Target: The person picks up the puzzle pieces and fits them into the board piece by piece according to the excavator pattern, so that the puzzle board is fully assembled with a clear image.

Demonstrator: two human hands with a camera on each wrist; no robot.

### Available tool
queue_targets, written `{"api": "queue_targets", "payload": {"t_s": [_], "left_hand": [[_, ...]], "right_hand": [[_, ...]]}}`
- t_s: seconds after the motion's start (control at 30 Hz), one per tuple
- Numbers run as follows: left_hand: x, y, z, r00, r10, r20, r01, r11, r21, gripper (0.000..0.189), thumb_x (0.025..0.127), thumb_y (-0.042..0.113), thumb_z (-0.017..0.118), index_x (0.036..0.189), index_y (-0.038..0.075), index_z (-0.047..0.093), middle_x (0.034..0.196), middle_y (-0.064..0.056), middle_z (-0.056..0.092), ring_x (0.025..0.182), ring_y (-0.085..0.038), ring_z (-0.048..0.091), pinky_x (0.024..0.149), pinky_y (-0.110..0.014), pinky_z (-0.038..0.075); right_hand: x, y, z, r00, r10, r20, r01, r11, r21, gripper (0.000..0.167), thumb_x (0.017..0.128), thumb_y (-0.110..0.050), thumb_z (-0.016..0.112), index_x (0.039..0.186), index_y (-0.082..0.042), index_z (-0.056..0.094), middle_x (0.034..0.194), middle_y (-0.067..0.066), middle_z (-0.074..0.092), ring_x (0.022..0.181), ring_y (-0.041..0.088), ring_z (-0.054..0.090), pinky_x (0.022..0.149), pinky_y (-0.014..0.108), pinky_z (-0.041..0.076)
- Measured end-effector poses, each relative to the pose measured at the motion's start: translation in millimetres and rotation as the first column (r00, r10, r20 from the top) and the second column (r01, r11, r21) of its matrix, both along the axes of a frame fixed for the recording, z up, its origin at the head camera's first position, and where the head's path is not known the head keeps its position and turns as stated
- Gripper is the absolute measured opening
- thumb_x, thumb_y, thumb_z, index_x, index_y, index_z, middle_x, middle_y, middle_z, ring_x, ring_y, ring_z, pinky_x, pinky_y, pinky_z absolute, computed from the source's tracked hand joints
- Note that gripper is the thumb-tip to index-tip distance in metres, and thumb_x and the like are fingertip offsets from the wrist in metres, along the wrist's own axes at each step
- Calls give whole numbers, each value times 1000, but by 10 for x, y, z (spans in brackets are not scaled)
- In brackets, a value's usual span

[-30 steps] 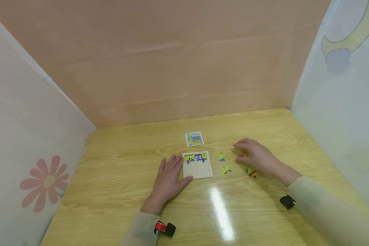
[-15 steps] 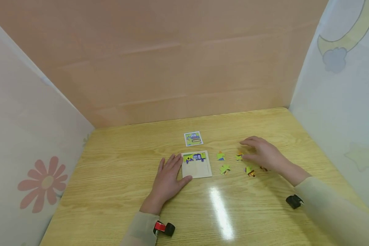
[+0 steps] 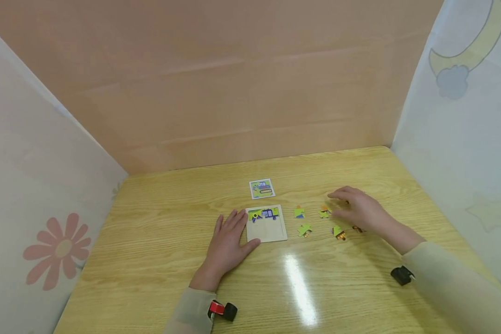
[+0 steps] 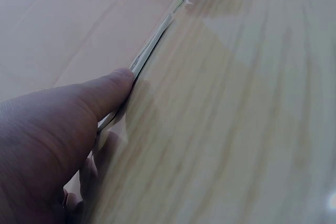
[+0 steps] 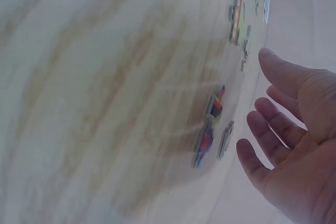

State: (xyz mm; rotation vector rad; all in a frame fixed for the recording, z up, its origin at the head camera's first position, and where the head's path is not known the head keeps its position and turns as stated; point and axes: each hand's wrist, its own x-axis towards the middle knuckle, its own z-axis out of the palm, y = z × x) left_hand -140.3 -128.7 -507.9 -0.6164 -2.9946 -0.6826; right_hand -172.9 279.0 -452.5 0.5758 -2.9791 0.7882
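In the head view my left hand (image 3: 227, 245) lies at the left side of a wooden puzzle board (image 3: 271, 234), fingers straight along it. Its thumb touches the board's near edge. Puzzle pieces showing part of a blue vehicle (image 3: 268, 214) fill the board's top strip; bare wood shows below. My right hand (image 3: 360, 209), thumb and fingers apart and holding nothing, hovers over loose puzzle pieces right of the board. Near it lie a green-and-orange piece (image 3: 324, 213), a striped piece (image 3: 338, 233) and a dark piece (image 3: 357, 228) partly hidden by the hand.
A picture card (image 3: 262, 188) of a blue digger lies behind the board. Two green puzzle pieces, one with a blue corner (image 3: 299, 213) and another below it (image 3: 305, 230), sit beside the board. A tan wall (image 3: 250, 93) rises behind the table (image 3: 158, 241).
My right hand has drawn back to the right, uncovering the green-and-orange piece and part of the dark one. The left hand stays at the board.
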Motion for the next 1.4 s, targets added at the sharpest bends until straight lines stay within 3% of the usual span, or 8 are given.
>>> {"api": "queue_targets", "payload": {"t_s": [0.2,0.47,1.4], "left_hand": [[-1,-5,-11,1000,0,-2,0,1000,1,85,103,56,74,166,5,48,175,-7,41,167,-32,27,137,-58,5],[0,-4,-14,1000,1,-4,0,1000,1,85,103,57,74,166,5,48,176,-7,41,167,-31,26,137,-57,5],[-11,-2,-22,1000,-4,-16,4,1000,-7,85,104,57,73,167,5,48,176,-7,41,166,-31,27,137,-57,6]], "right_hand": [[0,-58,-61,999,-11,33,11,1000,2,52,98,-27,88,141,-1,73,140,22,68,130,48,63,107,70,52],[-13,-136,-96,999,-16,27,15,1000,27,42,96,-34,90,128,-8,80,130,13,73,125,44,65,103,68,54],[-39,-158,-113,999,-31,24,31,999,38,28,96,-26,89,118,-10,82,120,8,73,115,39,67,97,63,56]]}}
